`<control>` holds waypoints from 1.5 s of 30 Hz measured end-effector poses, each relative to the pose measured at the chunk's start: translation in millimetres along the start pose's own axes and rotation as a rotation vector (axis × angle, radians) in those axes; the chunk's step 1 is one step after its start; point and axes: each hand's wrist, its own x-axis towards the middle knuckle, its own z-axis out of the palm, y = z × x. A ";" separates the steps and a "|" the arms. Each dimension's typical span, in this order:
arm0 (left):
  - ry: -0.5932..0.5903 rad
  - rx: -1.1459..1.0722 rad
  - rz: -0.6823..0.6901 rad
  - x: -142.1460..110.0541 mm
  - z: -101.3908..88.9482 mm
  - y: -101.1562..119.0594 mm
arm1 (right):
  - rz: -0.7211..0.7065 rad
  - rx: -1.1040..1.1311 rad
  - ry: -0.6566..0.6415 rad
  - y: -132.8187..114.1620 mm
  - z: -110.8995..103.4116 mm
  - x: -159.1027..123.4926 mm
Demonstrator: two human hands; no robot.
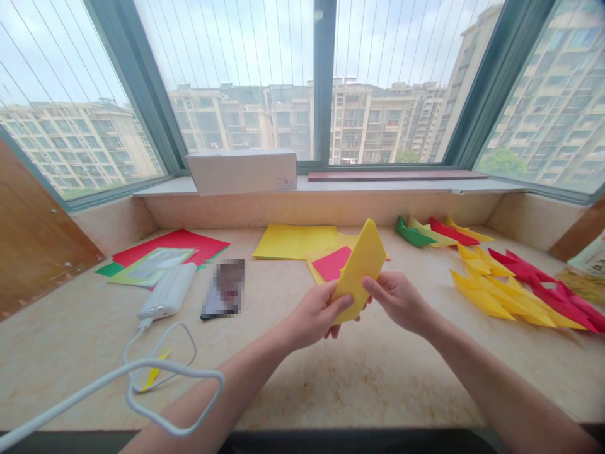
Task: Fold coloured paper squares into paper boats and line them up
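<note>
Folding appears to be in hand: the left hand [314, 318] pinches the lower end of the yellow paper [366, 252]; the right hand [401, 299] grips its right edge. Any further crease would call for aligned layers. The yellow paper, between both hands, is tilted, multilayered and angular. Folded shapes [510, 293] lie right of the right hand.

Bright window daylight, pale sky, faint soft shadows, edges stretched, phone pixelated.
</note>
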 end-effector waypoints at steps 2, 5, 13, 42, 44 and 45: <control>-0.081 0.026 0.020 -2.9 -2.1 5.8 | 0.035 0.055 -0.077 1.5 -1.5 0.4; -0.083 0.091 0.026 -5.1 -5.9 10.2 | 0.067 0.053 -0.075 3.2 2.4 1.0; -0.060 0.152 0.082 -3.7 -10.2 9.5 | 0.083 0.192 -0.023 7.5 14.0 3.2; 0.233 0.866 0.277 -0.4 -38.6 -11.3 | -0.091 -0.066 0.132 16.9 -21.1 10.8; 0.276 0.941 0.269 0.7 -43.9 -10.8 | -0.087 -0.046 0.109 14.9 -25.1 9.7; 0.294 0.978 0.262 1.1 -46.3 -10.1 | -0.089 -0.034 0.107 13.4 -27.4 9.3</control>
